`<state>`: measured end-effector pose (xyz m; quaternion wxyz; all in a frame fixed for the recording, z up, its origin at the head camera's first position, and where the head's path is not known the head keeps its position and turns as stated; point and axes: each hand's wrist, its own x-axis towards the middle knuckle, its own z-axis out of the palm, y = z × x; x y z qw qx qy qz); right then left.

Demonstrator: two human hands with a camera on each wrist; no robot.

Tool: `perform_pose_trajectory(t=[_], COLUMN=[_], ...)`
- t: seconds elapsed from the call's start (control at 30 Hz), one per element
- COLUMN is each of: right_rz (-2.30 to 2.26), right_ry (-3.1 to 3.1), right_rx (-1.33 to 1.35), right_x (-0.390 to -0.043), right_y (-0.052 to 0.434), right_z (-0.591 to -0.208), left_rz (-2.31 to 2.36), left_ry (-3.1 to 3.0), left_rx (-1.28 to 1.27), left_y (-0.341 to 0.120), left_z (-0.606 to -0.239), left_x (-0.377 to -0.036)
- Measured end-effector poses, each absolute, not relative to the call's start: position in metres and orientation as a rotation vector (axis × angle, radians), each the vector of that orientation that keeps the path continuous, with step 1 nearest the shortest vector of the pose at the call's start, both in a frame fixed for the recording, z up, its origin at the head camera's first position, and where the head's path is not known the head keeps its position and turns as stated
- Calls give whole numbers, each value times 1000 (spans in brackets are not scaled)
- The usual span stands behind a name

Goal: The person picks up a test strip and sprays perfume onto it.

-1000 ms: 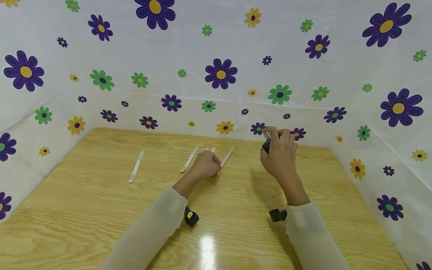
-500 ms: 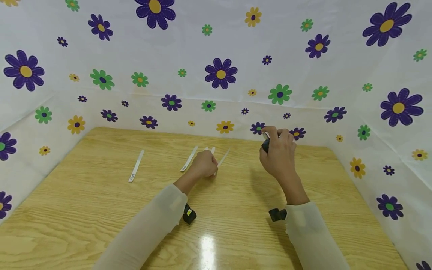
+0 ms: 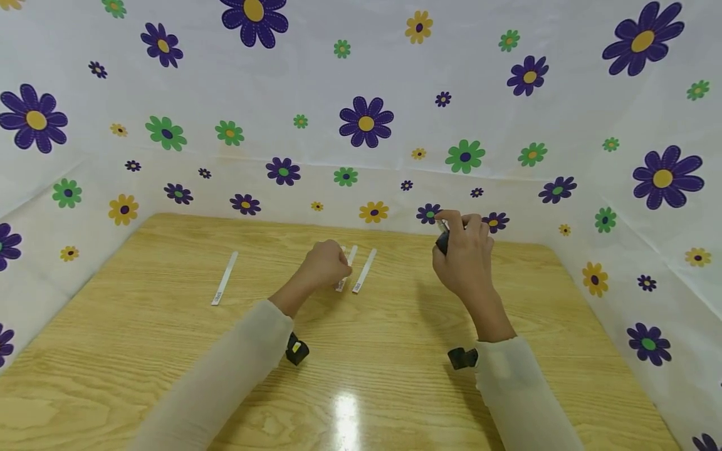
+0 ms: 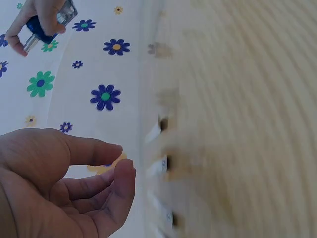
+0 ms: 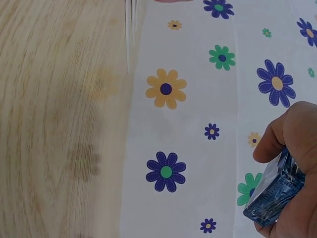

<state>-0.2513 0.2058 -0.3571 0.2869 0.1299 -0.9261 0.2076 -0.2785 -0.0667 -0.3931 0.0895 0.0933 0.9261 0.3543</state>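
Note:
My left hand [image 3: 324, 263] is over the middle of the table, just above the white paper strips. In the left wrist view its thumb and forefinger are bent towards each other with a small gap and nothing between them. One paper strip [image 3: 365, 270] lies right of this hand; another strip [image 3: 348, 266] is partly behind its fingers. Farther left lies a separate strip [image 3: 225, 279]. Small dark print marks the near ends. My right hand [image 3: 465, 257], raised at the right, grips a blue glass perfume bottle [image 5: 277, 193], forefinger at its silvery spray top [image 4: 30, 42].
The wooden table [image 3: 395, 351] meets a white flowered cloth [image 3: 316, 75] at the back and both sides. Small black wrist cameras [image 3: 296, 348] hang by the sleeves [image 3: 225, 363]. The left wrist view shows several strips in a row.
My left hand has let go of the rightmost strip, which now lies closer to its neighbour, and has moved left and up, covering another strip. The right hand stays put with the bottle.

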Motion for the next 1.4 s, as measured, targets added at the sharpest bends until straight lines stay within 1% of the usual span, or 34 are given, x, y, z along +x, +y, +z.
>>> perform_pose_trajectory(t=[0.17, 0.5, 0.73, 1.07, 1.4], right_rz=[559, 561, 567, 581, 572], right_ry=[-2496, -2493, -2489, -2499, -2500], right_rx=[340, 325, 340, 338, 343], right_x=[-251, -250, -251, -252, -253], right_y=[203, 206, 205, 203, 204], right_z=[-357, -357, -358, -358, -359], left_rz=[1015, 866, 841, 869, 886], left_ry=[2771, 2845, 2867, 2850, 2806], left_rx=[242, 174, 107, 60, 27], left_y=[-103, -181, -225, -258, -274], left_z=[-385, -384, -395, -395, -398], left_x=[-275, -260, -245, -232, -226])
